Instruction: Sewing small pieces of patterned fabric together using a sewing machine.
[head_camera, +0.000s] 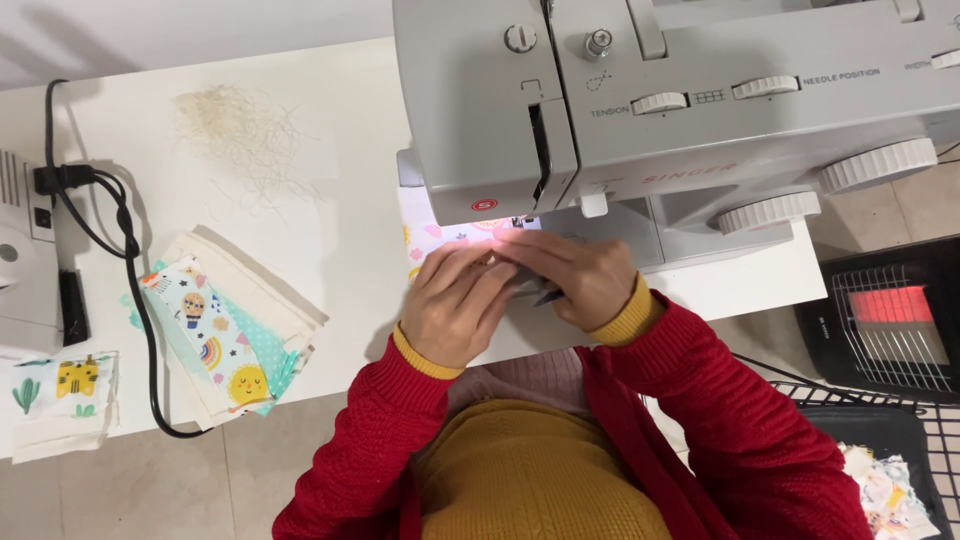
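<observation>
Pressing down side by side, the two hands sit right under the front of the grey sewing machine (680, 110). The left hand (455, 305) lies flat with its fingers stretched out on a small piece of printed cloth (432, 236). The right hand (575, 280) lies next to it, fingers touching the left ones, and something dark peeks out under it, too hidden to name. Neither hand looks closed around anything; both seem to push the cloth flat against the machine, close to where the needle is. The needle itself is hard to see.

It looks like the sewing on this piece is in the middle. Most of the cloth is hidden by the hands, so I cannot tell how much is sewn.

On the white counter (340, 220) to the left lies a pile of cloth pieces (230, 335) with suns and rainbows on them. One more piece with a yellow cat (65, 395) lies near the edge. A fluffy heap of cut threads (245, 135) sits farther back. A black cord (135, 270) loops over the counter. On the floor at the right a heater (890, 320) glows red, and a dark basket (885, 470) holds more scraps
</observation>
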